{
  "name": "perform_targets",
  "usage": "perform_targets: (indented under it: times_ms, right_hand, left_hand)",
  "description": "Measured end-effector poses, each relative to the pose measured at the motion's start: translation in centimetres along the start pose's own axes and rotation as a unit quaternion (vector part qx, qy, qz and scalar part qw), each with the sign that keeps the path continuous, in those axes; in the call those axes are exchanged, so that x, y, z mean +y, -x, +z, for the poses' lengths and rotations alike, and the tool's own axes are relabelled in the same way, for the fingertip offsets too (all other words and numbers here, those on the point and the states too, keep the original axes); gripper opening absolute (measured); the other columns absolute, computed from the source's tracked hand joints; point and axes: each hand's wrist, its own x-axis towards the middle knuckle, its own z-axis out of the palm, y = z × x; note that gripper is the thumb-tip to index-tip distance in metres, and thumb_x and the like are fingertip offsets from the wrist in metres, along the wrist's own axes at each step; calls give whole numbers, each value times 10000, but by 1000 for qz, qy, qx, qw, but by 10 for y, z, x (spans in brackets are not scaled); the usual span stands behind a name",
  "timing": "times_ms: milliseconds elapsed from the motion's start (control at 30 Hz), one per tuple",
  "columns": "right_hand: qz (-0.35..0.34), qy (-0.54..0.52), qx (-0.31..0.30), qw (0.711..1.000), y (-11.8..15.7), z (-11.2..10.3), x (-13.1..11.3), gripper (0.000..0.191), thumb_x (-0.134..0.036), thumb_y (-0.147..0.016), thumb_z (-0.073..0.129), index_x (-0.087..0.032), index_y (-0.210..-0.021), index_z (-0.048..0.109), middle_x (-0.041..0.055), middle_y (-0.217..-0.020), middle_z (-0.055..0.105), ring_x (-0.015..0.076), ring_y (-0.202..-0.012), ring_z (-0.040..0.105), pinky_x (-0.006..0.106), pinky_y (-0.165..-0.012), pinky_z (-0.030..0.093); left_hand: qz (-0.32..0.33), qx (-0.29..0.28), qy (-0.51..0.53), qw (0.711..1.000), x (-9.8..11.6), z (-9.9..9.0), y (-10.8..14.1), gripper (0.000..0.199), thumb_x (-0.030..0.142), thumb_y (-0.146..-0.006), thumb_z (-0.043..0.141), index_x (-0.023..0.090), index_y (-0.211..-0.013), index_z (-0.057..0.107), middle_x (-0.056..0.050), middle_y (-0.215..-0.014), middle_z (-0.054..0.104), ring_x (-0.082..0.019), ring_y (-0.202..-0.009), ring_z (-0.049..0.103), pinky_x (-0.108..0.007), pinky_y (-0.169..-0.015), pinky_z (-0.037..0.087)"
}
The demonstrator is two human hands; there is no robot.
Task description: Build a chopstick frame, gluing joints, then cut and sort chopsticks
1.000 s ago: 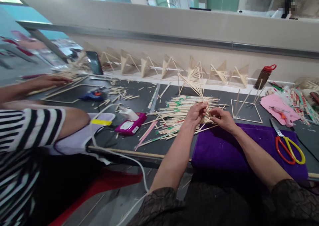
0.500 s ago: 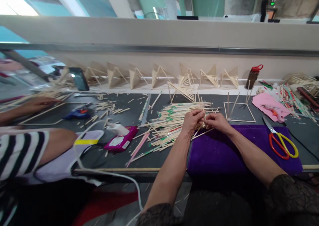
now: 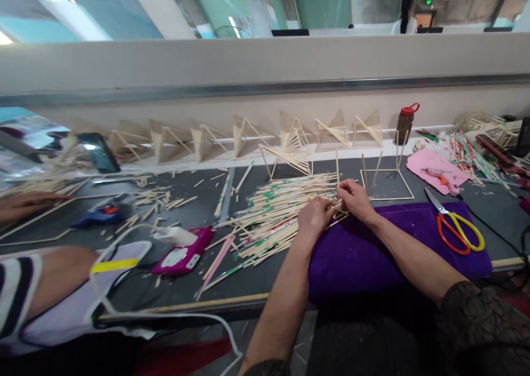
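My left hand (image 3: 315, 219) is closed, fingertips pinched on thin wooden sticks at the right end of a loose pile of sticks (image 3: 277, 210). Close beside it, my right hand (image 3: 355, 200) has its thumb and fingers closed on an upright wooden stick (image 3: 337, 166). The exact grip is partly hidden by the fingers. Below my hands lies a folded purple cloth (image 3: 364, 254). A square stick frame (image 3: 391, 198) with upright sticks stands just beyond the cloth.
Scissors (image 3: 453, 227) with red and yellow handles lie on the cloth's right side. Behind them a glue gun (image 3: 441, 177) rests on pink paper. Several fan-shaped stick models (image 3: 331, 136) line the wall near a bottle (image 3: 404, 125). Left are a magenta power block (image 3: 184, 252) and a co-worker's hand (image 3: 35, 205).
The view has swung to the right, so the table's things appear farther left. My hands have parted slightly, the right now higher, and one upright stick stands out between them.
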Motion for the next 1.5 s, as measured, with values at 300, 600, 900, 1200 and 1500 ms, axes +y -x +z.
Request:
perform_targets:
  times_ms: [300,600,900,1200,1500]
  right_hand:
    - [-70,158,-44,984,8,7,-2,156,-340,-880,550,-214,-793,578,-8,-743,636,141,-680,552,256,-690,414]
    - [-38,100,-48,993,7,11,0,124,-263,-852,552,-206,-751,595,-28,-715,611,130,-697,545,235,-692,405]
    - [90,-71,-24,993,2,17,2,223,-363,-861,535,-203,-709,567,-62,-557,517,97,-467,471,221,-513,386]
    - [-46,308,-186,932,25,27,0,267,-414,-921,564,-227,-1091,649,60,-1062,730,221,-941,679,313,-786,469]
    - [-43,379,-286,879,27,30,-9,302,-457,-976,478,-237,-1117,629,48,-1128,724,207,-1000,678,285,-718,439]
  left_hand:
    - [-143,58,556,817,-1,0,-5,408,435,-623,782,160,-923,749,6,-634,642,-119,-532,530,-223,-505,393]
    - [66,228,172,956,2,-15,-5,233,295,-870,567,223,-994,751,-87,-1020,694,-188,-906,631,-279,-803,468]
    - [172,109,-90,975,-18,-36,-28,266,266,-934,496,302,-975,756,-46,-1041,706,-209,-921,623,-278,-675,387]
    - [159,130,-144,968,-29,-45,-120,289,266,-961,469,246,-1025,750,-100,-1060,687,-225,-857,641,-307,-643,380]
    - [128,-16,-216,968,-1,6,-220,387,154,-941,376,101,-1104,723,-220,-1155,645,-317,-994,669,-389,-762,487]
